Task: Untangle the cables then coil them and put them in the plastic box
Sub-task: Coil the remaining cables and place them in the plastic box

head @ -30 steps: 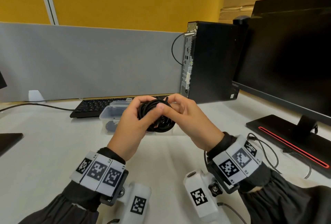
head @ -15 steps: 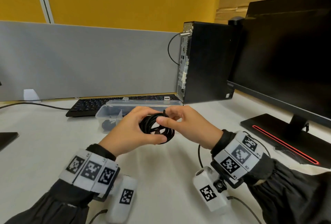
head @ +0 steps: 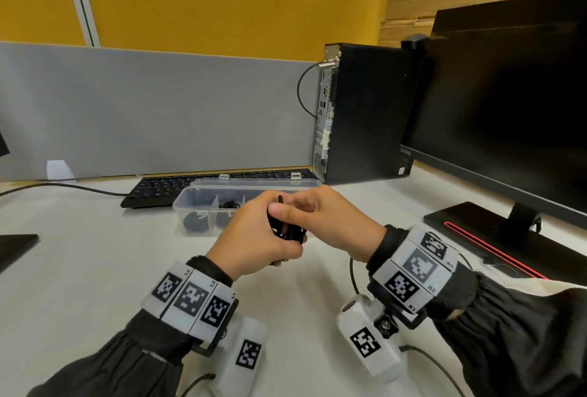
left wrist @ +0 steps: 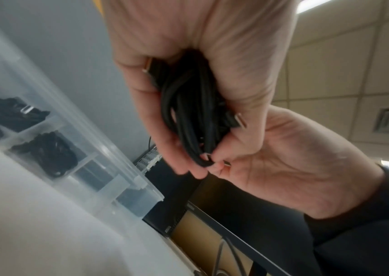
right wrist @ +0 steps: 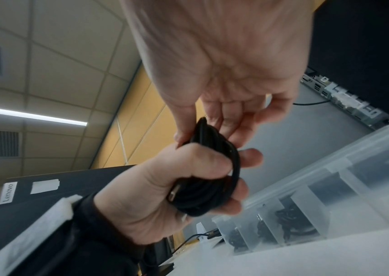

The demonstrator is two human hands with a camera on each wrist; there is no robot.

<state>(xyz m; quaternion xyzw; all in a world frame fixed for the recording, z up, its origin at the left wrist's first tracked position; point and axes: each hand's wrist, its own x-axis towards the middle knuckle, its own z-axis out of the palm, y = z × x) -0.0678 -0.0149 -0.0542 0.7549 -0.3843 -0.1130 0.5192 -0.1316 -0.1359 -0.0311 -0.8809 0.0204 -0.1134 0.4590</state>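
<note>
My left hand (head: 263, 237) grips a coiled black cable (head: 287, 231) a little above the desk, fingers curled round the bundle (left wrist: 188, 112). A metal plug end (left wrist: 239, 119) sticks out near the thumb. My right hand (head: 320, 218) pinches the top of the coiled black cable (right wrist: 212, 177) between thumb and fingers. Just behind both hands stands the clear plastic box (head: 190, 202), lid open, with dividers. Two of its left compartments hold dark coiled cables (left wrist: 47, 153); the right compartments look bare.
A black keyboard (head: 158, 188) lies behind the box. A black PC tower (head: 365, 113) stands at the back right, and a monitor (head: 508, 104) with its stand base (head: 495, 237) fills the right side. A grey partition (head: 158, 110) closes the back. Thin wires trail near my right wrist.
Both hands have come down and slightly right with the coil. The left hand's grip has tightened, squeezing the loops into a narrower bundle; the box behind now shows more fully.
</note>
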